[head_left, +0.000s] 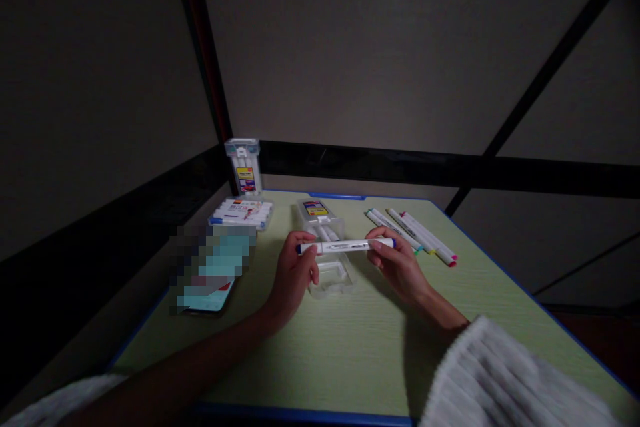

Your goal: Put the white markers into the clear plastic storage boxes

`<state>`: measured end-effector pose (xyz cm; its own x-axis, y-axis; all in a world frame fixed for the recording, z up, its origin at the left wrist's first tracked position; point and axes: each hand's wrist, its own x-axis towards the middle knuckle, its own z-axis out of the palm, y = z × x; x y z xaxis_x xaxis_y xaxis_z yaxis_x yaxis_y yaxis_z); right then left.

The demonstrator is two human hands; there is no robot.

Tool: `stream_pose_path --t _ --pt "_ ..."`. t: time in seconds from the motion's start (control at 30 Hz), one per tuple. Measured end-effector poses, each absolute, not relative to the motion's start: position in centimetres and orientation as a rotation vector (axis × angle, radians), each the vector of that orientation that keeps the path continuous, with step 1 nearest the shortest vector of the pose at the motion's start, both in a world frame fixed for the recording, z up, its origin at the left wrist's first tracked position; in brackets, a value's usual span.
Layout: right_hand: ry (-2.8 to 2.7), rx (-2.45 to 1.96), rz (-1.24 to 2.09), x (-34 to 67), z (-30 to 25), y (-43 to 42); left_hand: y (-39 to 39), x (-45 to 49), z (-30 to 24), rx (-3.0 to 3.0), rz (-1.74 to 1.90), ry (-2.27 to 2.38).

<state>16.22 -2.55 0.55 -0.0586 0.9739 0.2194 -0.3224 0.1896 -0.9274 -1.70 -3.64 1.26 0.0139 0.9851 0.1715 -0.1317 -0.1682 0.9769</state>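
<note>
A white marker [345,246] with dark blue ends is held level above the table between both hands. My left hand [295,273] pinches its left end with thumb and fingers. At the other end, my right hand [397,260] is closed around the barrel close to the blue tip. Behind the marker lies a clear plastic case [333,222] with a yellow label and a few white markers inside. Its clear lid [333,283], or a similar open clear part, rests on the table just below the held marker.
Several loose white markers [420,233] with coloured ends lie at the right. A flat case of markers [243,213] and an upright marker case [244,167] stand at the back left. A partly blurred phone-like device [213,277] lies nearer. The green table [310,360] has blue edges.
</note>
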Motion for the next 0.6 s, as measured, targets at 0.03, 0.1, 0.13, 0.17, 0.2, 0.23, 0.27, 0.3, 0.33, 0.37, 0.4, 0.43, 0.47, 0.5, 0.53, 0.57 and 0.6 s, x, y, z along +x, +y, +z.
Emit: stream_pose_path --t 0.03,0.1,0.13,0.17,0.2,0.23,0.27,0.3,0.33,0.37,0.4,0.43,0.47,0.5,0.53,0.57,0.6 --pt "-1.122 -0.781 1.256 16.23 0.55 -2.55 -3.62 -1.74 1.17 1.257 1.367 1.003" --pt "-1.11 -0.789 1.257 16.25 0.52 -2.51 -3.59 -1.82 0.96 1.282 1.348 1.002" --pt "-1.106 -0.79 1.256 16.26 0.5 -2.47 -3.58 -1.86 0.86 1.292 1.339 1.005" --pt "-1.103 -0.791 1.256 16.28 0.48 -2.43 -3.57 -1.89 0.77 1.301 1.336 1.01" --pt "-1.102 -0.789 1.256 16.28 0.46 -2.39 -3.57 -1.9 0.7 1.308 1.333 1.016" --pt "-1.101 -0.785 1.255 16.29 0.45 -2.36 -3.56 -1.91 0.66 1.313 1.337 1.015" --pt "-1.101 -0.781 1.255 16.29 0.45 -2.33 -3.56 -1.9 0.64 1.318 1.34 1.013" --pt "-1.101 -0.779 1.255 16.28 0.46 -2.32 -3.56 -1.88 0.65 1.321 1.343 1.011" --pt "-1.098 -0.78 1.254 16.26 0.49 -2.31 -3.56 -1.85 0.68 1.324 1.345 1.011" --pt "-1.095 -0.783 1.254 16.25 0.51 -2.32 -3.56 -1.81 0.72 1.326 1.343 1.014" --pt "-1.091 -0.787 1.255 16.22 0.55 -2.32 -3.56 -1.76 0.77 1.326 1.341 1.022" --pt "-1.088 -0.791 1.255 16.2 0.58 -2.33 -3.55 -1.72 0.82 1.324 1.34 1.034" --pt "-1.085 -0.791 1.254 16.19 0.61 -2.34 -3.53 -1.68 0.87 1.32 1.341 1.047" --pt "-1.083 -0.789 1.253 16.18 0.62 -2.34 -3.5 -1.65 0.9 1.313 1.344 1.056" --pt "-1.082 -0.784 1.251 16.18 0.63 -2.33 -3.48 -1.63 0.92 1.305 1.348 1.059" --pt "-1.082 -0.778 1.249 16.19 0.63 -2.31 -3.45 -1.62 0.93 1.3 1.351 1.055" --pt "-1.08 -0.773 1.248 16.2 0.63 -2.3 -3.43 -1.62 0.93 1.298 1.351 1.046"
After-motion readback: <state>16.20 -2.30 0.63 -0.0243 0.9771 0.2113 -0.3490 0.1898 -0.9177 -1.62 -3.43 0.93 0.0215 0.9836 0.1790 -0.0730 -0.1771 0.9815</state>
